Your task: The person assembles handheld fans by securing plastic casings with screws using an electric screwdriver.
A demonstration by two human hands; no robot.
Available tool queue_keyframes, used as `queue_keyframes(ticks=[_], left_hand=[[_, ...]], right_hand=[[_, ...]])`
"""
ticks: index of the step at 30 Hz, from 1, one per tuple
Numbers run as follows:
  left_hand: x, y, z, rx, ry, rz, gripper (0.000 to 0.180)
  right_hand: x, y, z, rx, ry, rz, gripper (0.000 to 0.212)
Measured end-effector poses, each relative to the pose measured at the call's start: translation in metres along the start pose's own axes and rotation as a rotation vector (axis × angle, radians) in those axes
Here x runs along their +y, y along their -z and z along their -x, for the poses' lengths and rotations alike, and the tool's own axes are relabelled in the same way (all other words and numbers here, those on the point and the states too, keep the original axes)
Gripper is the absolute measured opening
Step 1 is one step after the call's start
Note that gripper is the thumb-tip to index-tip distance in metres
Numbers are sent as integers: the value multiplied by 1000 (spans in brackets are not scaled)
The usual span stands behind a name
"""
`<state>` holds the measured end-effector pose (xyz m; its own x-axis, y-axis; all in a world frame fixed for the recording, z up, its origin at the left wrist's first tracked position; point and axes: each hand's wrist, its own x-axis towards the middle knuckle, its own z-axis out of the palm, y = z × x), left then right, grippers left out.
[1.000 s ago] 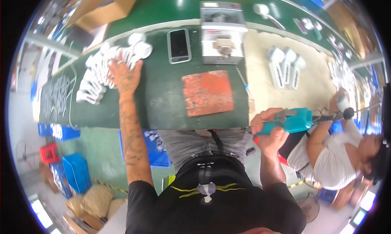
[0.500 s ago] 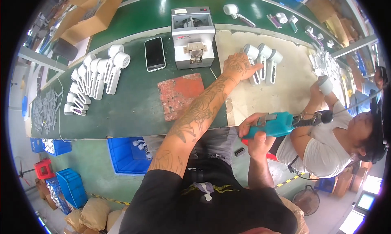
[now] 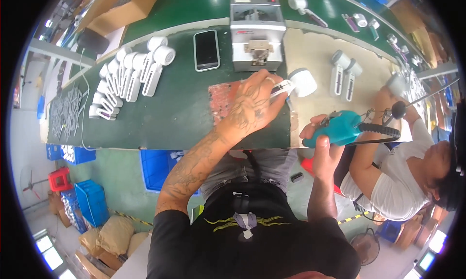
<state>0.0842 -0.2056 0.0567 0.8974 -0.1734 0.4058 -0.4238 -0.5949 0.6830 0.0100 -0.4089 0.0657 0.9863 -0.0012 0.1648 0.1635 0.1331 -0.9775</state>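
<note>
My left hand (image 3: 252, 104) is closed around the slotted handle of a white round-headed handheld piece (image 3: 302, 82). It holds the piece over the red worn pad (image 3: 218, 97), with the round head pointing right. In my right hand (image 3: 324, 150) is a teal electric screwdriver (image 3: 335, 128) on a black coiled cord; its tip cannot be made out. Two similar white pieces (image 3: 342, 73) lie side by side on the beige sheet (image 3: 310, 48). On the left of the green table, several more white pieces (image 3: 128, 75) lie in a fanned row.
A grey machine (image 3: 257, 36) stands beyond the pad, beside a phone (image 3: 207, 51). Thin grey strips (image 3: 65, 111) are piled at far left. A co-worker (image 3: 388, 182) sits at right, holding a white piece. A blue bin (image 3: 153, 170) is below the table edge.
My left hand has taken one of the three white pieces off the beige sheet and brought it left over the red pad. My right hand keeps the screwdriver. The view has shifted.
</note>
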Motion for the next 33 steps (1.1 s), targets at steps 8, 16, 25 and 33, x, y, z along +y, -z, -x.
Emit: queue_keyframes(ticks=[8, 16, 25, 33], left_hand=[[-37, 29, 45, 31, -56, -81, 22], [-44, 34, 47, 14, -102, -58, 28], [-52, 26, 53, 81, -122, -46, 26], [-54, 37, 46, -29, -66, 23, 30]], right_hand=[[-1, -51, -38, -34, 35, -104, 65], [-2, -100, -87, -100, 216, -179, 69], [13, -115, -91, -107, 192, -95, 73], [13, -115, -104, -94, 240, -119, 69]])
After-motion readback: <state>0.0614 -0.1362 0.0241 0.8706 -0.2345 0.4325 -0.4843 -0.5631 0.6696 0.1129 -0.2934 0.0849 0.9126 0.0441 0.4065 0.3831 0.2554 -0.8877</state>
